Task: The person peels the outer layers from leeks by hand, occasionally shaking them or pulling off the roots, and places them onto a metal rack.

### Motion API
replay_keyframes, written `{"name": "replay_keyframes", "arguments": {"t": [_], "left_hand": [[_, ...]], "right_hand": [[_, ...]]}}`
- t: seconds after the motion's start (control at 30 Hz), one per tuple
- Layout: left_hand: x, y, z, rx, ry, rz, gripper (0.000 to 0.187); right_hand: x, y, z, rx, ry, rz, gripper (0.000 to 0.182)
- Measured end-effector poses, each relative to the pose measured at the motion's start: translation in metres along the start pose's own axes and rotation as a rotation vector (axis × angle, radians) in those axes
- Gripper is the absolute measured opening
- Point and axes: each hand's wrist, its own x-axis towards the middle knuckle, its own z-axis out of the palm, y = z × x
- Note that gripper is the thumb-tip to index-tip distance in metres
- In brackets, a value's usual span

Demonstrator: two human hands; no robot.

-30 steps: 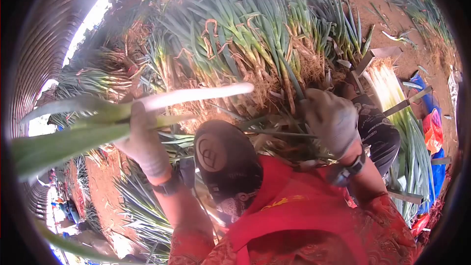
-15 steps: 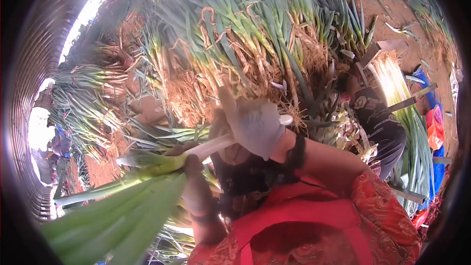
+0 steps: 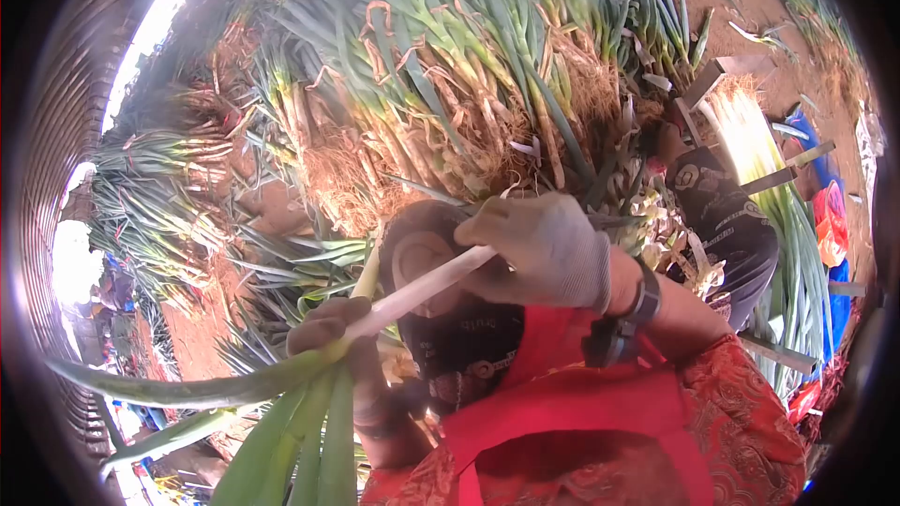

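Note:
A large green onion (image 3: 422,292) lies slantwise across my lap, white stalk up to the right and long green leaves (image 3: 291,436) spreading down to the left. My left hand (image 3: 326,326) is closed around it where the white turns green. At the root end, my gloved right hand (image 3: 553,248) has its fingers closed on the white stalk; the tip is hidden behind them. A thin pale strand (image 3: 510,189) sticks up just above these fingers. A pale yellow-green strip (image 3: 369,267) rises beside my left hand.
Ahead lies a big heap of untrimmed green onions (image 3: 450,66), roots toward me. More bundles (image 3: 169,197) lie at left. Cleaned white-stalked onions (image 3: 750,145) rest in a metal-barred rack (image 3: 773,180) at right. Peeled scraps (image 3: 670,244) pile by my leg (image 3: 727,225). A red bag (image 3: 830,225) is beyond.
My right hand has shifted right and turned, its fingers now pinching near the stalk's root end. The left hand has moved left and down slightly, and the leaves have swung downward.

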Motion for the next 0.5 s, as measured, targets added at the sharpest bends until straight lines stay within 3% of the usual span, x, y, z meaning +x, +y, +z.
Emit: {"name": "replay_keyframes", "arguments": {"t": [0.17,0.33,0.43,0.5], "left_hand": [[0.002,-0.014,-0.004,-0.027,-0.098,0.217,0.017],[0.002,0.005,-0.001,0.1,0.231,0.089,0.016],[0.002,0.006,-0.003,0.348,0.311,0.082,0.02],[0.002,0.007,-0.005,0.347,0.289,0.089,0.021]], "right_hand": [[-0.018,-0.006,0.021,-0.118,-0.046,0.065,0.025],[-0.028,-0.007,0.028,-0.181,-0.082,0.084,0.02],[-0.029,-0.01,0.028,-0.246,-0.106,0.084,0.018],[-0.03,-0.017,0.031,-0.331,-0.145,0.122,0.017]]}}
